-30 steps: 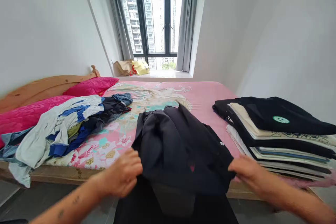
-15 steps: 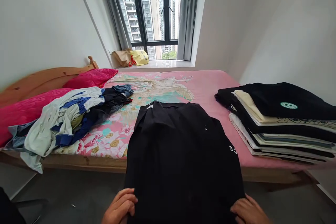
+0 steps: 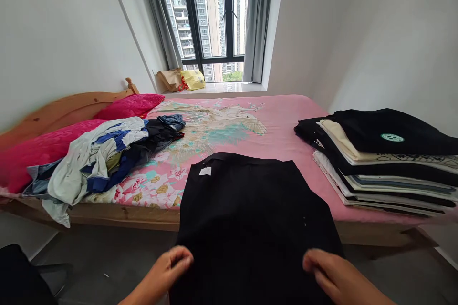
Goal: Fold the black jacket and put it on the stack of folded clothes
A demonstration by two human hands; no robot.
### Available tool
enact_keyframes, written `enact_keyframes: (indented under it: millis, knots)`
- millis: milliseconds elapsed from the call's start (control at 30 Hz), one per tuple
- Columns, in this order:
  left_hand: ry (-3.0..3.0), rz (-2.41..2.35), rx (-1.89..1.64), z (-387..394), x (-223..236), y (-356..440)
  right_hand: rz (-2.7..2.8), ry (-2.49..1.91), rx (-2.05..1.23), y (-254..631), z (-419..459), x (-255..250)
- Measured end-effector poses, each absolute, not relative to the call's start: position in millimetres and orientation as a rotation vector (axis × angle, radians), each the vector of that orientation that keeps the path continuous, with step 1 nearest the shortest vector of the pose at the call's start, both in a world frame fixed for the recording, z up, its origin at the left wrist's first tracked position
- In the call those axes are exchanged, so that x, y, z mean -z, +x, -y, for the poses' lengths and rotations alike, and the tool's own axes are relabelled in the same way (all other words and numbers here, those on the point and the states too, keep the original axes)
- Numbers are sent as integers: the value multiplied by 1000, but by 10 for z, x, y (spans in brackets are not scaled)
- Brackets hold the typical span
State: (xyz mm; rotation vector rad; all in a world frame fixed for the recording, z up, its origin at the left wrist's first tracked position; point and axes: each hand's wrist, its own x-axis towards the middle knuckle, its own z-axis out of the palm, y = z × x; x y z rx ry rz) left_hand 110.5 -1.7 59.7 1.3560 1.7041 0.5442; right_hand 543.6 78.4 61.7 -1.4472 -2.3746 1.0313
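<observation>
A black garment [image 3: 250, 219] with a small white label lies flat over the near edge of the bed and hangs down toward me. My left hand [image 3: 168, 269] pinches its lower left edge, fingers curled. On the lower right part of the cloth rests my right hand [image 3: 332, 276], its fingers pressed together against the fabric. Whether the right hand grips the cloth or only presses on it is unclear.
A stack of folded shirts [image 3: 386, 162] sits at the right of the pink bed [image 3: 279, 128]. A heap of unfolded clothes [image 3: 103, 157] lies left, beside magenta pillows [image 3: 132, 105]. Bags [image 3: 182, 79] stand on the window sill. A dark object [image 3: 17, 274] is on the floor, lower left.
The black garment went from bunched on the bed to spread flat, then slid toward me. Both hands moved down to its lower edge, and the right hand came onto the cloth.
</observation>
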Motion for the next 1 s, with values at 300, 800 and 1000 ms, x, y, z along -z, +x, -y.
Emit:
enact_keyframes:
  millis: [300,800,1000]
  knots:
    - [652,-1887,-980,-850,291,547,2210,-1302,-756,4585,-2193,-464]
    - [1322,-2432,-581,-452,-101,726,2479,-1488,-189,4129,-3533,28]
    - [1127,-2452,-592,-708,-513,699,2385,-1419,-212,4327,-3447,157]
